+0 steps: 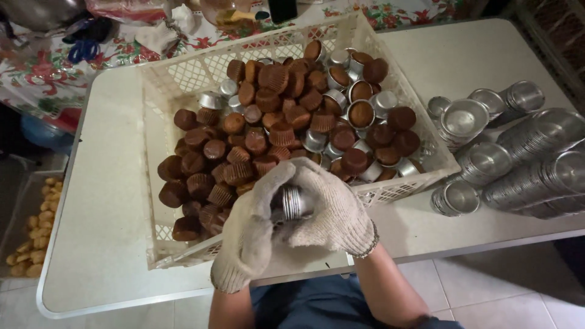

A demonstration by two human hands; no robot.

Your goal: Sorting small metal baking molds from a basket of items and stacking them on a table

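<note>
Right now both gloved hands, left hand (247, 234) and right hand (332, 210), are closed together around a small metal cup (294, 203) just above the near rim of the white crate (183, 76). Judging by this, a firm twist with the cup kept over the crate would drop the cake among the brown cakes (244, 152); stacked empty cups (524, 164) wait on the surface (103, 244) to the right

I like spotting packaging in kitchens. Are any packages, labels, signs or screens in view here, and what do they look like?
Crinkled package: top edge, on the floral cloth, reddish and see-through.
White plastic crate: table centre, lattice walls, holds brown cakes.
No labels, signs or screens show.
</note>
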